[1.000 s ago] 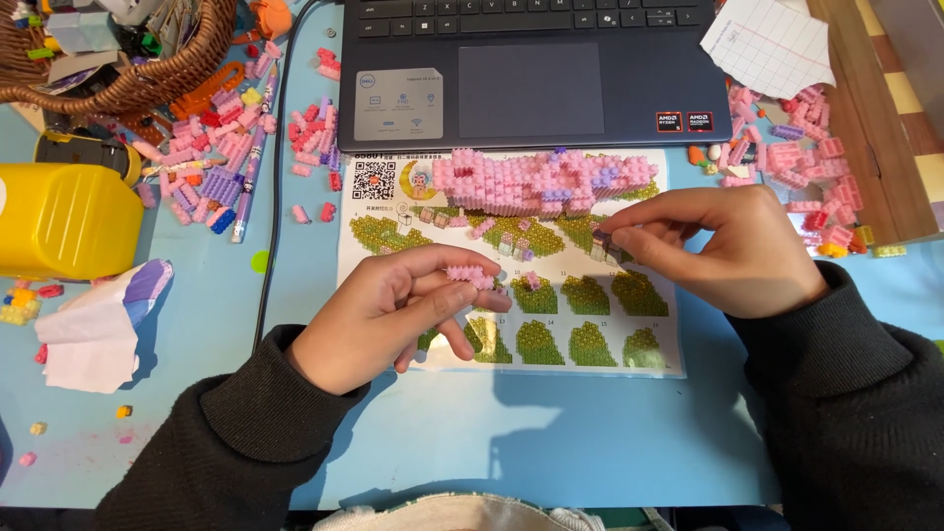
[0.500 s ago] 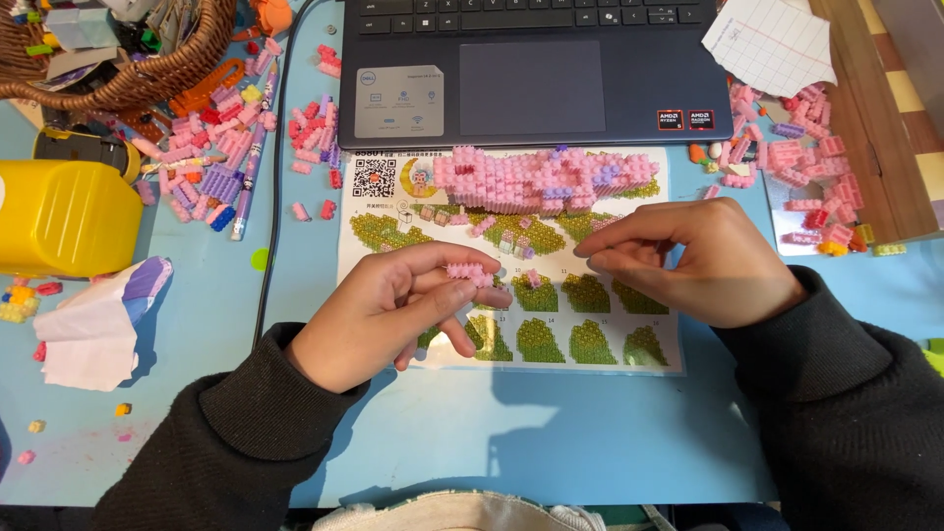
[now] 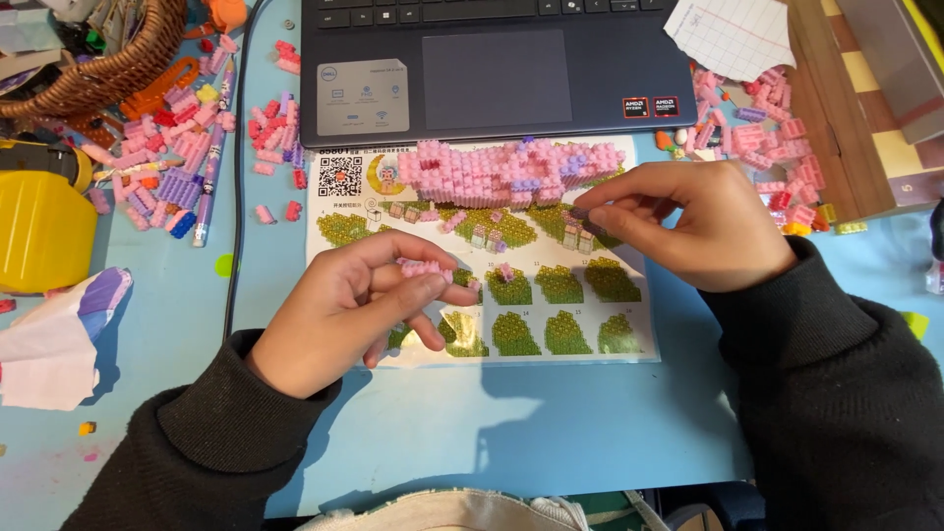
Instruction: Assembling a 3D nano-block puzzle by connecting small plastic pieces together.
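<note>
My left hand (image 3: 359,310) rests on the lower left of a printed instruction sheet (image 3: 551,329) and pinches a small cluster of pink bricks (image 3: 421,266) between thumb and fingers. Over the sheet's upper right, my right hand (image 3: 693,226) pinches a tiny dark brick (image 3: 582,213) at its fingertips. A pink brick build (image 3: 506,172) lies along the sheet's top edge. Several small loose bricks (image 3: 482,236) sit on the sheet between the hands.
A dark laptop (image 3: 492,64) lies behind the sheet. Loose pink and purple bricks (image 3: 182,147) are scattered at left near a wicker basket (image 3: 108,69) and a yellow container (image 3: 39,231). More pink bricks (image 3: 767,138) lie right, beside a wooden board (image 3: 855,118). Crumpled paper (image 3: 54,339) sits at left.
My right hand has drawn slightly left and up over the sheet, its fingertips closing on the small brick. My left hand has barely moved.
</note>
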